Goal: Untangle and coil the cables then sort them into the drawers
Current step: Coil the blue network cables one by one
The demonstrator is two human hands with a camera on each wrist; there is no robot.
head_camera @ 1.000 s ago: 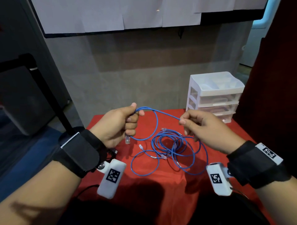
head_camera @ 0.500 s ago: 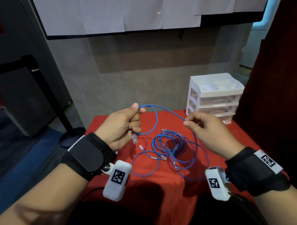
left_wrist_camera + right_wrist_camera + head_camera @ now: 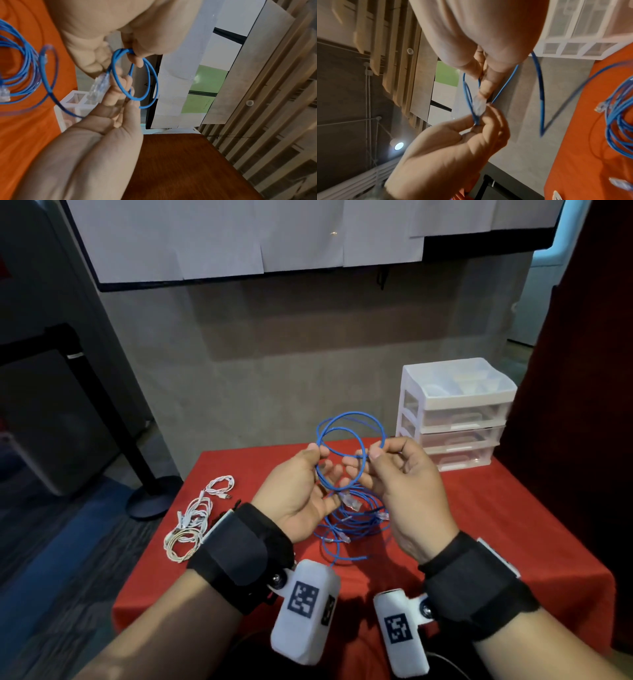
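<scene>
A blue network cable [image 3: 349, 419] is wound into two small loops in the air above the red table [image 3: 513, 525]. My left hand [image 3: 320, 455] pinches the loops on their left side, palm up. My right hand [image 3: 375, 450] pinches them on the right. The cable's clear plug [image 3: 351, 501] hangs between the palms, and the rest trails down to a tangle of blue cables [image 3: 356, 522] on the table. The left wrist view shows the loops [image 3: 137, 75] and the plug [image 3: 100, 86] by my fingers. In the right wrist view both hands grip the cable [image 3: 467, 88].
A white drawer unit [image 3: 455, 412] with three shut drawers stands at the table's back right. White cables [image 3: 191, 518] lie bundled at the table's left edge. A dark post and base [image 3: 150, 498] stand on the floor to the left.
My hands have come together and risen. The stretch of blue cable held between them is now wound into two loops. The view has tilted, bringing the white cables into sight.
</scene>
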